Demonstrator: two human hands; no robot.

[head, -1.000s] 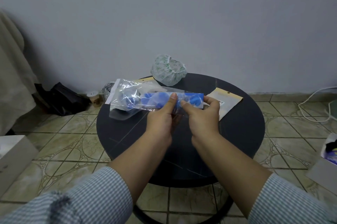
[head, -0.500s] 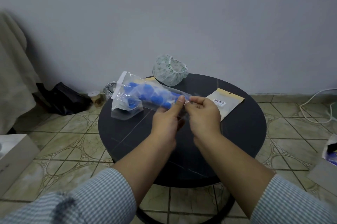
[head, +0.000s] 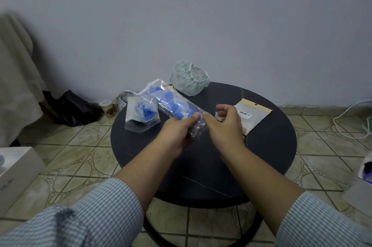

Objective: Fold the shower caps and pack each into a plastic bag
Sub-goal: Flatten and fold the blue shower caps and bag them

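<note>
Round black table across the centre of the frame, on a tiled floor below a pale grey wall. Beige cloth draped down the left edge; black bag on the floor by the wall, left of the table. White box at the lower left edge.

Striped sleeves at the bottom corners, bare forearms reaching up to mid-frame. Left hand at centre, thumb and fingers pinching the near end of a clear plastic bag with a folded blue shower cap inside, the bag held above the table and slanting up toward the upper left. Right hand just right of it, fingers loosely curled beside the bag's near end; blurred, so cannot tell whether gripping the bag or merely close to it.

Green-patterned white shower cap, bunched, unpacked, at the table's far edge, above centre. Second clear bag with blue cap material inside, on the table's left side. Flat tan packet with a barcode label on the table's right side, partly behind the right hand. Small jar on the floor near the table's left edge. White cable at the right edge.
</note>
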